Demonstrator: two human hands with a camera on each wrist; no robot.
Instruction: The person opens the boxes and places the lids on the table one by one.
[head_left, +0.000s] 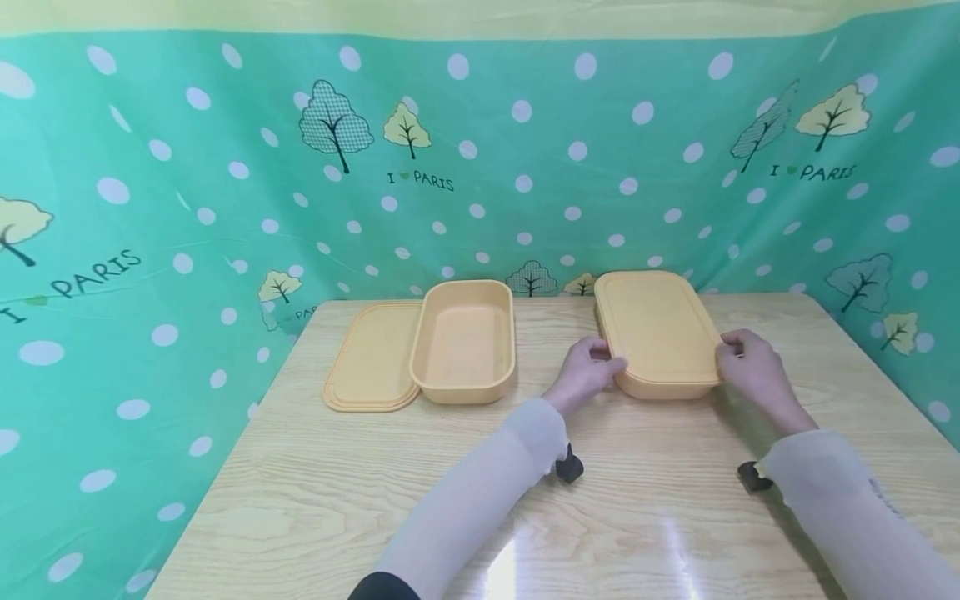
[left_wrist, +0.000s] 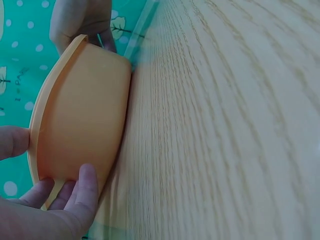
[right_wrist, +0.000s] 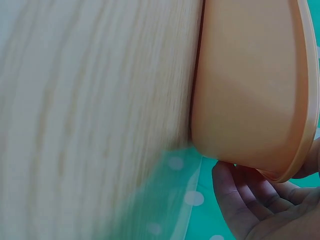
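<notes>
A yellow-orange rectangular plastic food container stands on the right half of the table, its matching lid lying over the top. My left hand grips the near left corner, thumb at the lid's edge and fingers against the side wall. At the near right corner my right hand holds the opposite side. In the right wrist view its fingers curl below the rim against the wall. The container's base meets the tabletop. Its far side is hidden.
Left of the hands an uncovered container of the same colour stands near the back edge. A loose lid lies flat beside it, one edge behind the container. A green dotted cloth hangs behind the wooden table.
</notes>
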